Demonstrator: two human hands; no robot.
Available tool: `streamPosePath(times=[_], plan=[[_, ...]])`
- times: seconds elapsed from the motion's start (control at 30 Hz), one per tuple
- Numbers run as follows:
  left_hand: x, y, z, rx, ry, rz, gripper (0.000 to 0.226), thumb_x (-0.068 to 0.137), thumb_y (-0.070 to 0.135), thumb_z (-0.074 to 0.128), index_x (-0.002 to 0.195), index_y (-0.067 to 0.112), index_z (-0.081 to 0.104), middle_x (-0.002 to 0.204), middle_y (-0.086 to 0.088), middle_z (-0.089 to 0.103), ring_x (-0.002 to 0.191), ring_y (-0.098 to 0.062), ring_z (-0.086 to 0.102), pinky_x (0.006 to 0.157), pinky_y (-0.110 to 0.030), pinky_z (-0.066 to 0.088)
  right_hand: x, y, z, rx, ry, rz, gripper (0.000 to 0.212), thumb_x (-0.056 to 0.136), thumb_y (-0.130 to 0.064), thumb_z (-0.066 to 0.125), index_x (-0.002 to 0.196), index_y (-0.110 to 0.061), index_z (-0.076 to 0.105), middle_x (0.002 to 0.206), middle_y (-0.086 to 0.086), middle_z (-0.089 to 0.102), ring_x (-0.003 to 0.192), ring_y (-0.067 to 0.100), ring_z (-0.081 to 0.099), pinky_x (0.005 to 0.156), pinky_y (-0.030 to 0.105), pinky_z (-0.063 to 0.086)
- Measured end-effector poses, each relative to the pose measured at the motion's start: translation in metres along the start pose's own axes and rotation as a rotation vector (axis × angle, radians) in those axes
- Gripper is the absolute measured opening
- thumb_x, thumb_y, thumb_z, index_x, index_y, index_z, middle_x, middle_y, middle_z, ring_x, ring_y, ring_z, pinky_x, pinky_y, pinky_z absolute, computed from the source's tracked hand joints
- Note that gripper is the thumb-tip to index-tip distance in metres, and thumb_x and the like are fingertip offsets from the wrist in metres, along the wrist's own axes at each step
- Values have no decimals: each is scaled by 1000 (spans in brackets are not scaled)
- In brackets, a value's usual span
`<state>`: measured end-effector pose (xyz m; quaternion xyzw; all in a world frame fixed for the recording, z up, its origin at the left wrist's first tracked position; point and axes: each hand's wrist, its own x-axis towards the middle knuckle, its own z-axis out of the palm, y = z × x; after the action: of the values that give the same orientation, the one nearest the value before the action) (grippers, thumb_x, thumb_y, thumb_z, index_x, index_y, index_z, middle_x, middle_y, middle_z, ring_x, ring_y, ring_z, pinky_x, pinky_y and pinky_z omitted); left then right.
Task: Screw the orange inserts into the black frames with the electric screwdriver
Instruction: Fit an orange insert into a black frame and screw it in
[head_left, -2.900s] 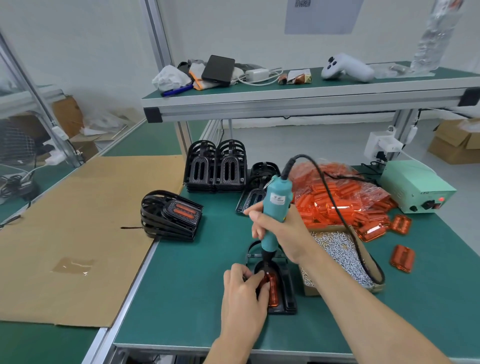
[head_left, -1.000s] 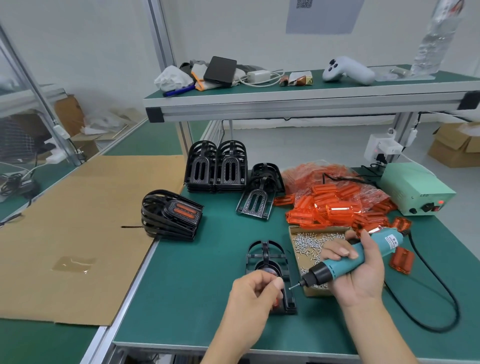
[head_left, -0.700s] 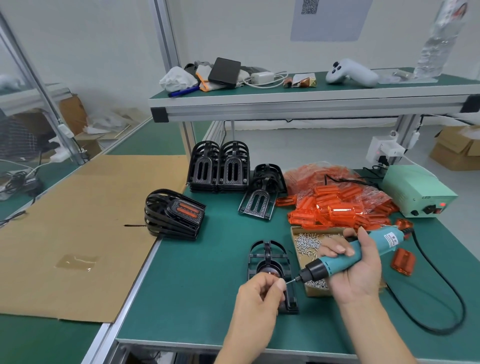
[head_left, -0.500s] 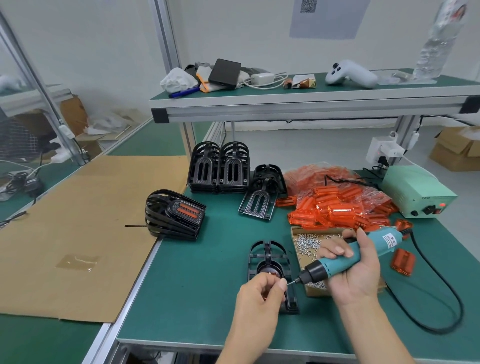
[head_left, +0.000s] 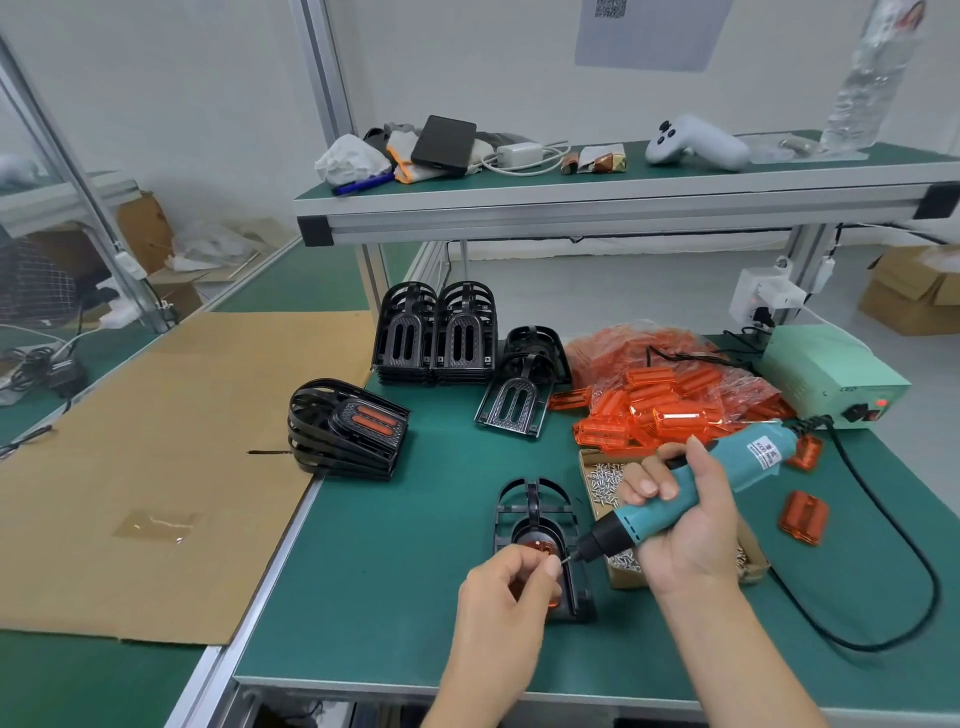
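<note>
Up off the frame comes the electric screwdriver (head_left: 691, 499); now my right hand (head_left: 685, 535) wraps its teal body and holds it nearly level, so the bit tip meets my left hand (head_left: 501, 592). My left fingertips (head_left: 551, 567) pinch what I take for a screw, too small to tell, feeding it onto the bit. Below them the orange insert (head_left: 537, 546) sits in the black frame (head_left: 535, 506) on the green mat (head_left: 395, 571), beside the screw box (head_left: 602, 475).
</note>
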<state>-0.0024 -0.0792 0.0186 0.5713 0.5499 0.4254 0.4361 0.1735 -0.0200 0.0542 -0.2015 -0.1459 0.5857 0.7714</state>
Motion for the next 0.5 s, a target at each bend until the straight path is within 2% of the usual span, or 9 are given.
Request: streamPosePath(times=[0.1,0.2,0.27,0.37,0.5], plan=[[0,-9,-7,141,-27,161,11,94,25,71,89,35,73,82,16,70,78,-3,63,72,-14,45,-1,-1,6,-70,-28,4,23,96,-28,63,76,-17,63,54,-5,40,52,11,44,52,21,43],[8,-23,-9,448,62,417,5,87,29,74,86,32,71,86,21,63,99,-5,55,88,-26,40,-4,4,14,-199,-55,17,19,93,-24,64,77,-15,60,54,-2,41,52,15,44,52,23,43],[13,-30,-6,589,118,503,7,83,30,78,86,33,73,87,21,59,104,-8,50,89,-30,35,-5,11,19,-300,-77,-23,16,94,-16,66,83,-11,56,57,1,46,51,19,42,51,26,42],[18,-42,2,686,178,500,14,76,30,86,86,33,76,89,17,54,99,-16,50,86,-33,33,-4,23,24,-439,-131,-73,19,87,-10,75,84,-11,56,60,7,50,48,21,42,50,29,42],[17,-52,7,658,216,460,15,73,30,88,84,32,77,86,15,53,95,-17,51,82,-35,37,-2,39,24,-593,-206,-87,16,80,-25,80,74,-22,66,54,11,45,46,22,43,51,31,46]])
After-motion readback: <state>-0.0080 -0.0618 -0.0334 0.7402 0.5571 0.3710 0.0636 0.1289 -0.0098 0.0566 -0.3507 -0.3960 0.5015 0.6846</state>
